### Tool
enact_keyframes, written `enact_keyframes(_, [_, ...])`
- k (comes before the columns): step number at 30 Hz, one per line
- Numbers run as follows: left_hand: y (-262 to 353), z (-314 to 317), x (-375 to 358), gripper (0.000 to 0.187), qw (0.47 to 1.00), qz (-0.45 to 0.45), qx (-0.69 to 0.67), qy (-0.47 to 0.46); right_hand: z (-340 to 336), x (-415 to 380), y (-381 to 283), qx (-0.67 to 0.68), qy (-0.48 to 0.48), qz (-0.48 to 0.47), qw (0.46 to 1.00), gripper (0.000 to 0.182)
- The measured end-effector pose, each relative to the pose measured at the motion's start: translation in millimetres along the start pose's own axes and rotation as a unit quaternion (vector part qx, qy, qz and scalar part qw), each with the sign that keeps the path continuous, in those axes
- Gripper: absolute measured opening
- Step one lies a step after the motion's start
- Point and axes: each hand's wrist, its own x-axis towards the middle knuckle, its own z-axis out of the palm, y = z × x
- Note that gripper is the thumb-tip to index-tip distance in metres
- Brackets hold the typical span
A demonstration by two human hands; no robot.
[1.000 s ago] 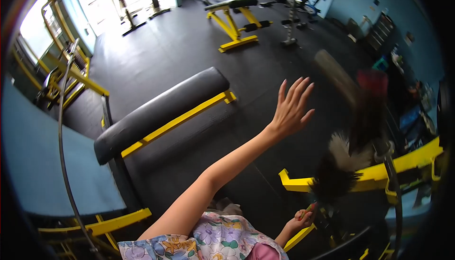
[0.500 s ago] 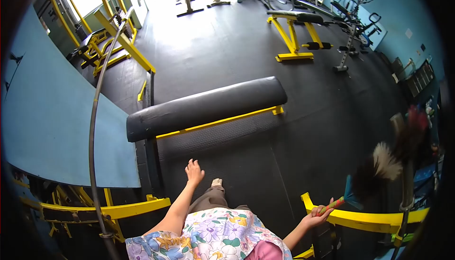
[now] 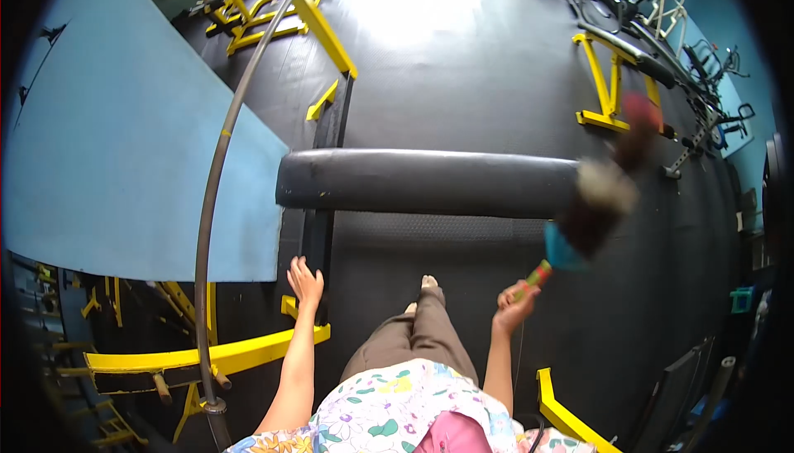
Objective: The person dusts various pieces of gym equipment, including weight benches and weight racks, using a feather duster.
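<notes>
Near edge, 6 o'clock: floral top and brown trousers are filling the bottom of the view, one foot showing at centre.

Right hand (image 3: 514,300) at 5 o'clock is gripping the red-green handle of a feather duster (image 3: 597,201), fingers clenched around it. The duster is angling up toward 2 o'clock and is motion-blurred: dark feathers, a pale band and a reddish tip are all smearing, so the exact shape is hard to make out. Its head is overlapping the right end of the padded bench (image 3: 426,182) in view; touching or not, cannot tell.

Left hand (image 3: 304,279) at 7 o'clock is hanging free, fingers released and spread, just beside the black upright post under the bench's left end.

The bench is running 9-to-3 across the centre. A blue panel (image 3: 124,147) is covering the left side from 8 to 11 o'clock, and a curved grey bar (image 3: 217,180) is crossing in front of it, its base cut off at the bottom.

No readable writing anywhere.

Black floor (image 3: 463,64) is lying open at 12 o'clock beyond the bench. A yellow frame bench (image 3: 616,73) at 2 o'clock and more machines behind it are distorted by the lens rim.
</notes>
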Motion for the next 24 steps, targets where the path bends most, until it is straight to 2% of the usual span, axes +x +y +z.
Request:
enact_keyframes(2, [13.1, -27.1, 27.7, 0.047, 0.998, -0.006, 0.008, 0.059, 24.3, 14.5, 43.2, -0.065, -0.071, 0.043, 0.994, 0.04])
enact_keyframes(4, [18.7, -42.9, 48.7, 0.046, 0.996, -0.043, -0.029, 0.074, 49.3, 27.1, 77.1, -0.15, -0.145, 0.104, 0.973, 0.035])
enact_keyframes(6, [14.8, -38.0, 65.6, 0.044, 0.994, -0.066, -0.044, 0.077, 73.3, 35.9, 119.9, -0.23, -0.194, 0.11, 0.947, 0.031])
enact_keyframes(9, [-3.2, 9.8, 94.7, 0.047, 0.996, -0.083, -0.031, 0.006, 107.2, 40.1, 190.4, -0.371, -0.254, 0.038, 0.893, 0.033])
enact_keyframes(12, [-20.4, 55.2, 127.5, 0.051, 0.988, -0.084, 0.041, -0.121, 149.3, 28.5, 255.6, -0.448, -0.323, -0.027, 0.833, 0.037])
enact_keyframes(15, [-55.5, 112.1, 179.2, 0.054, 0.962, -0.111, 0.042, -0.247, 196.0, 7.2, 322.1, -0.471, -0.366, -0.006, 0.803, 0.038])
enact_keyframes(18, [-81.3, 149.5, 229.8, 0.055, 0.948, -0.107, 0.046, -0.296, 230.1, -18.7, 400.0, -0.503, -0.409, 0.005, 0.761, 0.036])
enact_keyframes(19, [-86.4, 154.7, 244.5, 0.055, 0.94, -0.108, 0.07, -0.316, 241.0, -27.6, 422.8, -0.524, -0.423, -0.003, 0.739, 0.036])
enact_keyframes(20, [-90.7, 156.9, 261.6, 0.055, 0.921, -0.153, 0.058, -0.355, 251.9, -34.2, 443.4, -0.544, -0.437, -0.012, 0.716, 0.036])
enact_keyframes(22, [-93.6, 152.1, 292.7, 0.057, 0.894, -0.139, 0.081, -0.417, 258.8, -45.0, 484.5, -0.549, -0.437, 0.012, 0.712, 0.037])
enact_keyframes(24, [-134.0, 187.1, 302.6, 0.061, 0.95, -0.011, 0.076, -0.304, 257.3, -44.3, 505.2, -0.571, -0.424, 0.02, 0.703, 0.037])
